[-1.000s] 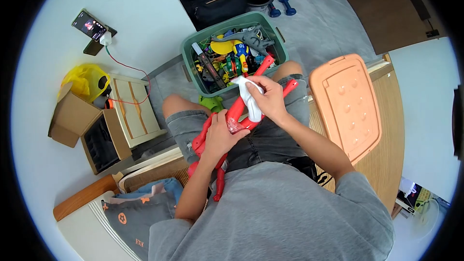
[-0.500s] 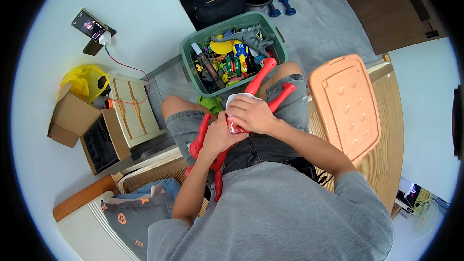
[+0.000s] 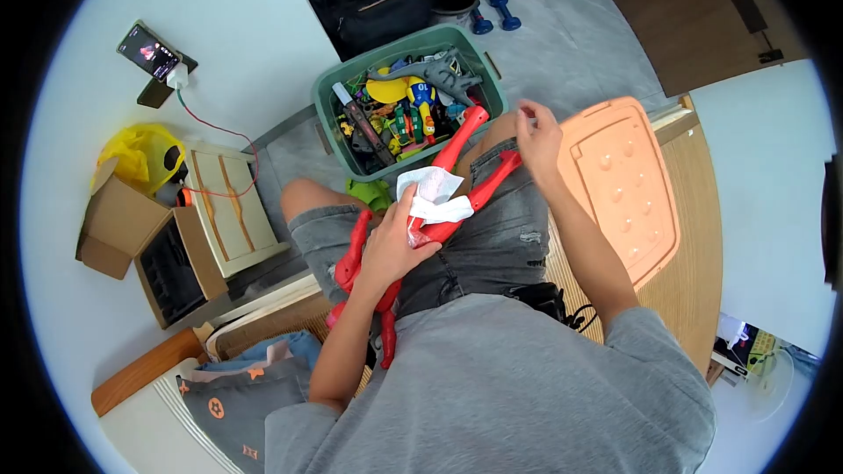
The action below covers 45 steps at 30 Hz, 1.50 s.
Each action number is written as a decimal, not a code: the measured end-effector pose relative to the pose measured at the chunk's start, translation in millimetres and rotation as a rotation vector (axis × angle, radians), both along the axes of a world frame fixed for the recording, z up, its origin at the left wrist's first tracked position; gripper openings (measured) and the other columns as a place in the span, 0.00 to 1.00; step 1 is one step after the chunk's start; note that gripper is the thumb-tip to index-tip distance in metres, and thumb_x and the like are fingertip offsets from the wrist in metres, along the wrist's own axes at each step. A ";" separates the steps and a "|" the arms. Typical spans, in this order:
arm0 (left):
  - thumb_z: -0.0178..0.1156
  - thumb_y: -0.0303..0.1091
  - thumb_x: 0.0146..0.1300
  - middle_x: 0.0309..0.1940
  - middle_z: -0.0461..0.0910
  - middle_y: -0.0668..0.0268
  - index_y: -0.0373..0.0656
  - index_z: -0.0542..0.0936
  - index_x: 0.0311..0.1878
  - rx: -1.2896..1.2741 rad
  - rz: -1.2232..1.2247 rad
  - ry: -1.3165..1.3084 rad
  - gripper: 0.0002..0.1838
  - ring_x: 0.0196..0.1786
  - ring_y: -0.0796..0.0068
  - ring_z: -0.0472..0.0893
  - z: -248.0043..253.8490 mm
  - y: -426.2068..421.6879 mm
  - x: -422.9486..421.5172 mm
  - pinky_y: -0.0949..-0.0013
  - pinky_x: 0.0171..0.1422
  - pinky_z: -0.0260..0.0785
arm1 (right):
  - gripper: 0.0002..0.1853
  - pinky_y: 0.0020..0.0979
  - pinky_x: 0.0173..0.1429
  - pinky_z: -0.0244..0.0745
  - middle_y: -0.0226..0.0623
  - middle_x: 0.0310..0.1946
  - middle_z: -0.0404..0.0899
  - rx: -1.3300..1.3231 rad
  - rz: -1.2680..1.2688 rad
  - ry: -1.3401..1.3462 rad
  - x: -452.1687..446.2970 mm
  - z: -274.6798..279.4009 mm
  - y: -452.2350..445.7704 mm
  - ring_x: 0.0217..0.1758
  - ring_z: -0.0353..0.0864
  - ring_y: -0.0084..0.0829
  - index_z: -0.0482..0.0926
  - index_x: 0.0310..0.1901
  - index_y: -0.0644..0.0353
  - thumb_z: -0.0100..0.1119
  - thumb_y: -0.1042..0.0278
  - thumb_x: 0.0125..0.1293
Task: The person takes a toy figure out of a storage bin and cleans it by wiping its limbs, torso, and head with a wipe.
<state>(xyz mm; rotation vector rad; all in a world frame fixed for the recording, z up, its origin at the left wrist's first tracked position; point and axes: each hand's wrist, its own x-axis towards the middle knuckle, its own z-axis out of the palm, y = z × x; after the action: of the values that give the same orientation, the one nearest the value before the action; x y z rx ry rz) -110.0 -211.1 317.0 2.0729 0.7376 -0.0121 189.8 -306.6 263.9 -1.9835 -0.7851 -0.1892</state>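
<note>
A red toy figure [image 3: 493, 184] lies across my lap, with its legs pointing toward the bin and its arms toward my waist. Over its middle is a crumpled white tissue-like sheet [image 3: 442, 208], partly see-through where it looks pinkish. My left hand [image 3: 392, 244] is closed around the figure's body, its fingertips at the sheet's edge and some clear plastic. Raised above my right knee, beside the orange lid, is my right hand [image 3: 539, 140]. Its fingers are curled in toward the thumb; anything between them is too small to make out.
A green bin [image 3: 327, 125] of mixed toys stands past my knees, a grey toy dinosaur [image 3: 439, 76] on top. To the right lies an orange lid [image 3: 619, 184]. A cardboard box [image 3: 204, 250] and small drawer unit [image 3: 237, 202] are at left. A phone [image 3: 149, 51] is mounted on the wall.
My right hand has lifted off the figure and moved right and up, uncovering the white sheet. My left hand stays on the figure. The view has shifted slightly.
</note>
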 end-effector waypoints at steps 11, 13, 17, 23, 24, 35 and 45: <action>0.75 0.44 0.48 0.63 0.72 0.47 0.54 0.50 0.78 0.048 -0.043 -0.054 0.57 0.58 0.40 0.78 -10.4 -0.3 -2.1 0.48 0.58 0.74 | 0.11 0.38 0.43 0.79 0.49 0.33 0.85 -0.349 0.081 0.064 27.1 -48.7 -42.3 0.35 0.86 0.42 0.87 0.37 0.62 0.71 0.63 0.57; 0.75 0.44 0.48 0.63 0.72 0.47 0.54 0.50 0.78 0.040 -0.028 -0.018 0.57 0.58 0.40 0.78 -5.4 -1.7 -3.5 0.47 0.58 0.74 | 0.11 0.37 0.41 0.79 0.49 0.32 0.85 -0.355 0.084 0.141 28.5 -47.7 -44.4 0.34 0.86 0.42 0.87 0.37 0.63 0.70 0.63 0.59; 0.75 0.44 0.48 0.65 0.70 0.47 0.53 0.50 0.78 0.055 -0.027 0.021 0.58 0.57 0.41 0.79 -1.8 -4.7 -3.0 0.47 0.57 0.75 | 0.10 0.33 0.39 0.79 0.48 0.30 0.85 -0.320 -0.012 0.224 28.7 -31.4 -35.5 0.31 0.86 0.37 0.86 0.39 0.64 0.68 0.65 0.62; 0.76 0.44 0.47 0.68 0.66 0.46 0.45 0.48 0.78 0.102 -0.016 -0.026 0.60 0.59 0.42 0.77 -0.5 -7.8 -0.7 0.50 0.59 0.74 | 0.17 0.36 0.49 0.79 0.40 0.43 0.83 -0.111 0.781 0.045 -78.6 58.8 4.0 0.43 0.84 0.37 0.83 0.48 0.58 0.71 0.66 0.57; 0.77 0.44 0.47 0.67 0.67 0.47 0.41 0.49 0.77 0.056 0.005 -0.020 0.59 0.62 0.43 0.75 0.8 -8.0 0.8 0.52 0.61 0.73 | 0.21 0.42 0.59 0.74 0.40 0.50 0.82 -0.145 1.009 -0.043 -94.4 58.2 8.7 0.55 0.80 0.43 0.82 0.52 0.57 0.70 0.62 0.57; 0.79 0.48 0.44 0.61 0.73 0.41 0.27 0.48 0.75 0.009 0.014 0.119 0.64 0.57 0.43 0.79 -8.7 -10.4 -5.5 0.54 0.59 0.74 | 0.15 0.45 0.66 0.65 0.35 0.49 0.83 -0.175 1.033 -0.319 -118.7 28.4 16.5 0.58 0.79 0.35 0.82 0.50 0.59 0.60 0.67 0.62; 0.75 0.48 0.50 0.56 0.77 0.45 0.35 0.63 0.70 -0.106 0.029 -0.053 0.49 0.56 0.45 0.79 9.3 -3.6 -4.9 0.51 0.59 0.73 | 0.12 0.28 0.49 0.77 0.36 0.42 0.86 0.292 0.099 0.350 -66.2 52.7 24.1 0.43 0.82 0.21 0.84 0.50 0.62 0.58 0.65 0.73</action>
<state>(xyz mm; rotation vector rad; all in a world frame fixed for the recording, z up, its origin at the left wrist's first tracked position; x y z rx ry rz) -114.9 -214.7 326.3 1.9543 0.7187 0.0196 123.6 -282.4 316.6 -1.6377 -0.5893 0.0964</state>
